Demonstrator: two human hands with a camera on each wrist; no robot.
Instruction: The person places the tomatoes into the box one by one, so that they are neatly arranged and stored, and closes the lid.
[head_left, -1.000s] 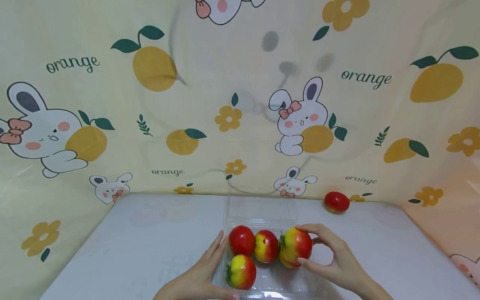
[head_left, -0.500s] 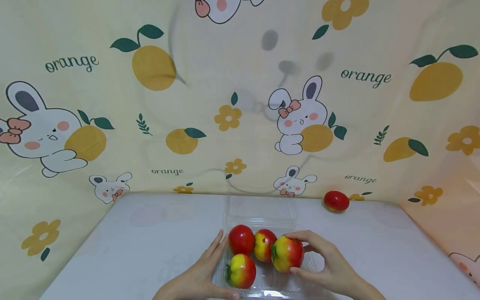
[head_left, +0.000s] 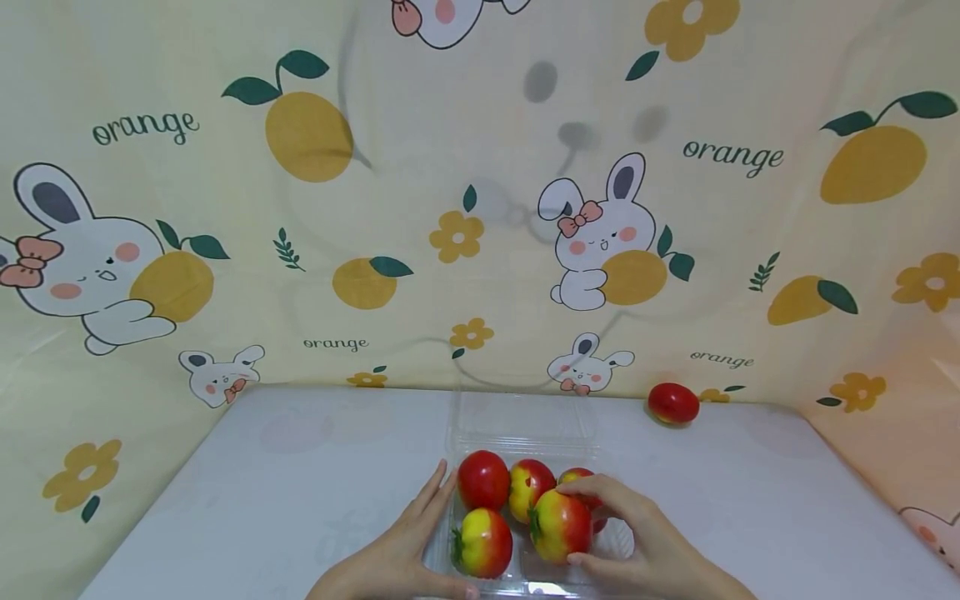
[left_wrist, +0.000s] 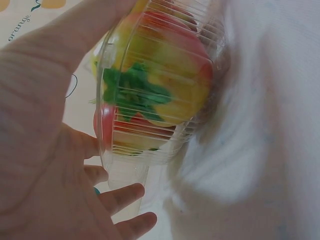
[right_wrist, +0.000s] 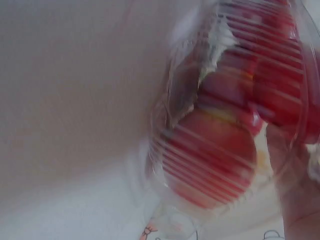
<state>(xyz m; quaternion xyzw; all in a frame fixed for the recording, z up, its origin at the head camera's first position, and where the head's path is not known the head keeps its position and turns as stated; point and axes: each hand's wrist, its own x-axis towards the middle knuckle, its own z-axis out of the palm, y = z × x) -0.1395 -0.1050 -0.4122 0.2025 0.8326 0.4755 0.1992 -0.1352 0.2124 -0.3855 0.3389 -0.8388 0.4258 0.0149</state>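
Observation:
My right hand (head_left: 637, 533) pinches a yellow-and-red tomato (head_left: 561, 527) with a green leafy top, between thumb and fingers, over the front right of a clear plastic clamshell box (head_left: 517, 587). Inside the box, a red tomato (head_left: 483, 481), a red-yellow one (head_left: 529, 487) and a partly hidden one (head_left: 577, 477) line the back. Another yellow-red tomato (head_left: 482, 543) lies front left, its green top (left_wrist: 135, 92) showing through the ribbed wall in the left wrist view. With fingers spread and extended, my left hand (head_left: 390, 550) rests along the box's left side, thumb at the front edge.
The box's clear lid (head_left: 521, 417) is folded back toward the wall. A lone red tomato (head_left: 673, 404) lies at the back right of the white table (head_left: 300, 500). Behind hangs a cream cloth (head_left: 420, 125) printed with rabbits and oranges.
My right hand has carried its tomato left and toward the front of the box, uncovering the tomato at the back right. My left hand stays in place.

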